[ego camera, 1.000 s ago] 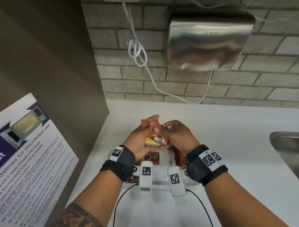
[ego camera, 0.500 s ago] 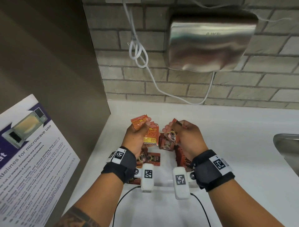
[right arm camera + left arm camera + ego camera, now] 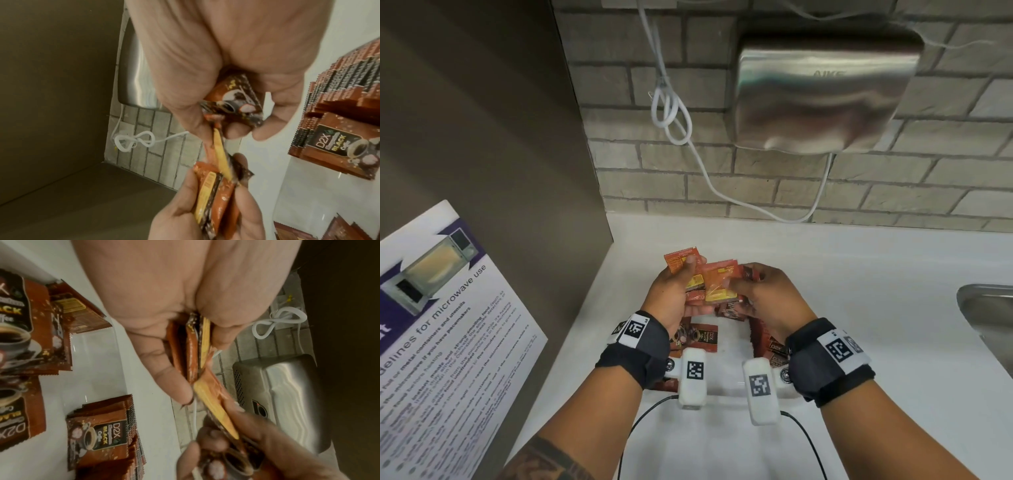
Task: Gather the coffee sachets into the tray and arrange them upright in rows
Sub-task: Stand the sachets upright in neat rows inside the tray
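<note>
White counter (image 3: 859,308) under brick wall (image 3: 722,178) with hand dryer (image 3: 822,92), both hands' grip clasping coffee sachets (image 3: 717,282)

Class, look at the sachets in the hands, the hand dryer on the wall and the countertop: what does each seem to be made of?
Sachets: likely glossy printed foil or plastic film; serrated edges, shiny creases.
Hand dryer: brushed metal, probably stainless steel; streaked reflections.
Countertop: smooth white, possibly laminate or solid surface; cannot tell which.
</note>
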`<state>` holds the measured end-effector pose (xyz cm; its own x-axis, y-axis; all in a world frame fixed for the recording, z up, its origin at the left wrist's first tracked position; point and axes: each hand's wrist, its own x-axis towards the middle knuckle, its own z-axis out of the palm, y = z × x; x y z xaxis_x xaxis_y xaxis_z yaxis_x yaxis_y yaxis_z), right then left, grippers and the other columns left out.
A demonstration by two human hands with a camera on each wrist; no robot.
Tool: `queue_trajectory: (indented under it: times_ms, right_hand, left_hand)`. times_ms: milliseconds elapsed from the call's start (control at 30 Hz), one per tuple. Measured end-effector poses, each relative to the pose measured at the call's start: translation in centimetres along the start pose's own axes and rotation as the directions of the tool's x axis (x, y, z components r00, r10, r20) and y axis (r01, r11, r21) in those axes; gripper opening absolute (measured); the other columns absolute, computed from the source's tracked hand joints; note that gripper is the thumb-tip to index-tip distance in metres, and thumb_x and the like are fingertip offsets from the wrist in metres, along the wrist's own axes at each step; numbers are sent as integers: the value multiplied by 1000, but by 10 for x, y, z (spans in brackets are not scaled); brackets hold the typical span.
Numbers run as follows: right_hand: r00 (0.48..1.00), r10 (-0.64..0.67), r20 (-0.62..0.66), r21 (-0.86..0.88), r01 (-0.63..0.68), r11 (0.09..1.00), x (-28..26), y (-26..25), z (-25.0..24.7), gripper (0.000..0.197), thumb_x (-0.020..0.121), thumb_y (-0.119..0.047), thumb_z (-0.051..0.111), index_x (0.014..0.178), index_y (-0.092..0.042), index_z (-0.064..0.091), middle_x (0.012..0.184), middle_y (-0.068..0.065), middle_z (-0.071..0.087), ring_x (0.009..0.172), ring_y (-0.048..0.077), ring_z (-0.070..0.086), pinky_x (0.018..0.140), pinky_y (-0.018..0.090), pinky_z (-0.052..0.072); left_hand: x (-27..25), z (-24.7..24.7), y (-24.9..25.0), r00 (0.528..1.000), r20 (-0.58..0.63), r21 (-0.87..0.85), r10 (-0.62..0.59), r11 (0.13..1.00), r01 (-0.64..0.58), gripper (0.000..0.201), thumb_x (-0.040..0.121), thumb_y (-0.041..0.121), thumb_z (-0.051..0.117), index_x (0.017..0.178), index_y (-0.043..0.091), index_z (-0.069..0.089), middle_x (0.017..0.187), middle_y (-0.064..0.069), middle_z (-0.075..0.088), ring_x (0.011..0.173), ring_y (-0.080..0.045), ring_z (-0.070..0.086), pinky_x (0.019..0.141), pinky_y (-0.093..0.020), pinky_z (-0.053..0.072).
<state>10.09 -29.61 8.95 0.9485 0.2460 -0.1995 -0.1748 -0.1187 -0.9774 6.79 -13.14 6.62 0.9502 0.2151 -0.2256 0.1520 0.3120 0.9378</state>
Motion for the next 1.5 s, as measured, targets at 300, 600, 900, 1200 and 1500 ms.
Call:
queue_trajectory:
  times_ms: [300,600,900,1200,1500]
  right_hand:
    - [955,-279,97,-464,292,836,-5,8,13,28,76,-34,84,95,-25,66,78,-14,63,70,0,57,58,8,40]
    - [975,-212,-64,-311,182,933,4,6,3,59,62,-27,95,109,-24,61,90,-4,61,76,12,61,66,28,50]
    - [953,-19,303,-255,100,962,-2,4,1,28,84,-17,77,111,-16,69,102,5,76,94,25,74,87,45,60]
    - [985,-118,125,-155,136,979,2,-2,-6,24,88,-22,76,110,-18,67,87,8,69,72,19,67,69,35,56]
    - [995,-100,-28,-221,92,971,6,-3,-8,7,79,-13,69,85,-17,67,90,10,74,86,32,72,80,56,59]
  left_hand:
    - [-7,4,3,990,141,49,-27,999,20,43,101,52,48,122,20,68,111,-13,75,100,-31,74,77,-44,61]
    - [-8,-6,5,983,177,150,55,985,-82,25,103,30,55,121,18,67,108,-11,76,83,-33,75,53,-30,58]
    - [-7,-4,9,983,166,220,71,970,-108,21,101,28,59,111,16,73,101,-9,77,69,-24,71,44,-24,50]
    - [-10,-13,4,969,242,263,46,959,-111,33,83,13,81,113,12,70,101,-11,77,79,-24,75,50,-27,56]
    - [-3,-14,-6,977,169,283,130,943,-174,11,96,9,66,105,16,67,119,-8,66,107,-24,67,76,-47,63]
